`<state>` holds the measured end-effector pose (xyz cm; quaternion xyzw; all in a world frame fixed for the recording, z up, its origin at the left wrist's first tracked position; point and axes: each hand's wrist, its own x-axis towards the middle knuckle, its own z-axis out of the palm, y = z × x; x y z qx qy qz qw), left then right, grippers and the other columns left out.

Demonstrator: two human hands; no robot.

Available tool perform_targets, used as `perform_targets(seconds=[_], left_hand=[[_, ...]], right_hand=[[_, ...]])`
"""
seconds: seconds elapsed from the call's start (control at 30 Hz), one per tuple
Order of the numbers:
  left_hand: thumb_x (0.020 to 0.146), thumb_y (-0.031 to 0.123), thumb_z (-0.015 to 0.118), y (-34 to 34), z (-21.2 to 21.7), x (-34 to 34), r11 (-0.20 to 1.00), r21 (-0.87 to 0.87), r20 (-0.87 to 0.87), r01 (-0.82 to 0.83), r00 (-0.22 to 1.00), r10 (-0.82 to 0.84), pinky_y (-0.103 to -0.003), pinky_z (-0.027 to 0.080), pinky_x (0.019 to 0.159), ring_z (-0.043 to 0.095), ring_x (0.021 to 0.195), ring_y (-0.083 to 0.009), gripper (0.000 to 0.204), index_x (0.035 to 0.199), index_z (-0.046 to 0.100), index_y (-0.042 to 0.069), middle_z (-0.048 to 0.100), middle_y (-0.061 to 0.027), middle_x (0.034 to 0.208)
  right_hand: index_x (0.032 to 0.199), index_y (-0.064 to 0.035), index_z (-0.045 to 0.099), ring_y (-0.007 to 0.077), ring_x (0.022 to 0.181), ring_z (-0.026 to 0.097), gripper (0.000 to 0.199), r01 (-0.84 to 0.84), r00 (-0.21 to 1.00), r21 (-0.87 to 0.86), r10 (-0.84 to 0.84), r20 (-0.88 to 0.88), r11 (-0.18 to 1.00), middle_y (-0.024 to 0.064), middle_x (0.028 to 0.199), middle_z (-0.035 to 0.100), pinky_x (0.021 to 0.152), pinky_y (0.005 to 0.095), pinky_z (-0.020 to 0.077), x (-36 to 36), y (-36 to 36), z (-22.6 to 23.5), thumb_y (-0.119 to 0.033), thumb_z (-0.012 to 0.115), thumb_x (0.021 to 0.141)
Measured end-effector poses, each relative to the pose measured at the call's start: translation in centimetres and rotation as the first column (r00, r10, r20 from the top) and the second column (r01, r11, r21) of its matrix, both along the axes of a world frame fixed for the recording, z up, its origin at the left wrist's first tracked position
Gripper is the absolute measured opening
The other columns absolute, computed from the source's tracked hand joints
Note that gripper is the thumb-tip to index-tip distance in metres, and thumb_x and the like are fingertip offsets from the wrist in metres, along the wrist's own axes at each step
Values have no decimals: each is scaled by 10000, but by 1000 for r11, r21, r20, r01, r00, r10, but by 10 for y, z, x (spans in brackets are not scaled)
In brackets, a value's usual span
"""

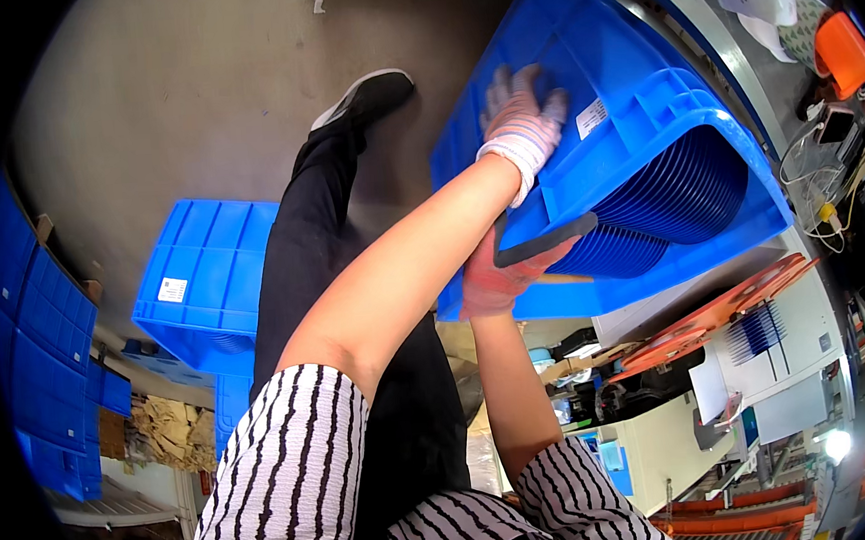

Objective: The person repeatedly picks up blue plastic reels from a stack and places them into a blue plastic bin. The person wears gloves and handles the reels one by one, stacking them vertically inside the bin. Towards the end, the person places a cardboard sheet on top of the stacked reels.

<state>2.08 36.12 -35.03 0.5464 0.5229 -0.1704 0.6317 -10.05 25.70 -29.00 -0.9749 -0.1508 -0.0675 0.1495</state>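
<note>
Striped sleeves (286,471) sat closest to the lens, both forearms reaching up to a big blue plastic crate (633,125) tipped on its side w/ the open mouth facing lower right. Crate was ribbed, white sticker on its wall; inside showed only stepped blue walls, contents can't tell. Left hand (523,128), in a white knit glove, lay flat and spread on the crate's outer wall. Right hand (498,275), red-gloved, was curled round the crate's lower rim & a dark flat bar (546,242). Second blue crate (208,286) sat upside down on the floor (189,86), well apart, left of the person's leg
</note>
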Motion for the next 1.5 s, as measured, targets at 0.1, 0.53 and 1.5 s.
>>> perform_targets(seconds=[0.1, 0.53, 1.5], left_hand=[[891, 429, 565, -1, -2, -9, 994, 52, 86, -91, 993, 86, -454, 222, 1160, 251, 1416, -414, 664, 1435, 367, 103, 219, -249, 1543], [933, 250, 607, 78, 95, 73, 400, 890, 455, -217, 376, -808, -367, 507, 834, 649, 911, -307, 352, 1219, 584, 47, 676, -166, 1019], [845, 234, 740, 20, 20, -62, 343, 716, -176, 609, 632, -755, -299, 486, 797, 607, 883, -159, 413, 1164, 598, 15, 682, -99, 1000]], right_hand=[[1463, 76, 179, 409, 1330, 391, 1039, 28, 999, -34, -30, -40, 999, 286, 1457, 334, 1093, 469, 353, 2, -2, -3, -287, 814, 725], [1324, 27, 469, 417, 1083, 576, 606, 338, 880, 295, -189, -436, 894, 247, 1202, 575, 907, 444, 490, 30, 21, 46, -151, 713, 799], [1443, -98, 355, 213, 1188, 504, 554, 834, 363, 402, -173, -916, -379, 61, 1306, 522, 1018, 356, 421, -167, -541, -54, -449, 404, 1017]])
